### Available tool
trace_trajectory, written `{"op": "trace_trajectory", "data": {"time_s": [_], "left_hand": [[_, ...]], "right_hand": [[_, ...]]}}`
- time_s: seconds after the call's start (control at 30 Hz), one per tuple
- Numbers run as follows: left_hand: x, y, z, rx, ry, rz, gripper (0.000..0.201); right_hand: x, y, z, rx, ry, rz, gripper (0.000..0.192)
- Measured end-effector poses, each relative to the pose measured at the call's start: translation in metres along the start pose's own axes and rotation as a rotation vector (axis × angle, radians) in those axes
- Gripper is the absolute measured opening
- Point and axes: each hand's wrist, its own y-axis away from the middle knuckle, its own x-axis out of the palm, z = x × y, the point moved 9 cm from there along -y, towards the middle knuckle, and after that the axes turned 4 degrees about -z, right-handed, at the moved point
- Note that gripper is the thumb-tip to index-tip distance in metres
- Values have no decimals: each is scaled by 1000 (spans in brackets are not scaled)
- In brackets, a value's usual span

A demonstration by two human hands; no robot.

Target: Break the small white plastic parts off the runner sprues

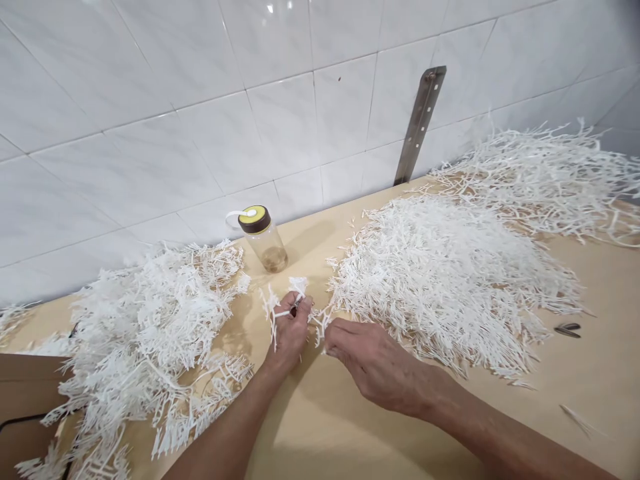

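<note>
Over the middle of the table, my left hand (289,333) is closed on a white branched sprig (273,312), whose forked tips stick out past the fingers. A small dark spot shows between the thumb and forefinger; I cannot make out what it is. Just to the right, my right hand (367,353) is closed in a pinch beside a forked end of the white sprig. Its fingertips hide most of what they hold, with only a bit of white showing. Near the right hand spreads a pile of thin white pieces (440,273). A heap of feathery white sprigs (150,320) lies left of my left hand.
A clear bottle (267,243) with a yellow and dark lid stands behind my hands. More white branched stems (550,177) lie at the back right. A metal strip (420,127) leans on the tiled wall. A small dark object (567,330) and a brown box (30,393) flank the piles.
</note>
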Motion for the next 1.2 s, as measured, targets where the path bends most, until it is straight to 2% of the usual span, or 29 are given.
{"op": "trace_trajectory", "data": {"time_s": [0.07, 0.17, 0.27, 0.4, 0.47, 0.53, 0.67, 0.77, 1.0, 1.2], "left_hand": [[1, -1, -2, 23, -11, 33, 37], [8, 2, -4, 25, -31, 116, 38], [10, 6, -9, 62, -45, 127, 40], [10, 7, -10, 82, -30, 144, 42], [9, 7, -9, 79, -17, 155, 42], [10, 7, -7, 85, -17, 172, 40], [14, 9, -6, 111, -34, 242, 37], [15, 10, -7, 117, -15, 261, 37], [12, 6, -8, 86, -9, 196, 36], [12, 8, -10, 90, -45, 173, 38]], "right_hand": [[-9, -1, -2, 36, -28, -35, 21], [-30, -1, -23, 176, -13, -205, 16], [-47, 4, -44, 262, 73, -362, 12], [-52, 9, -58, 324, 172, -454, 9], [-51, 9, -57, 319, 136, -474, 20], [-46, 6, -55, 325, 30, -442, 29], [-18, 1, -57, 429, -278, -197, 30], [-4, -2, -55, 415, -468, -78, 27], [0, 3, -67, 512, -530, -52, 22], [11, 10, -71, 603, -626, 20, 21]]}}
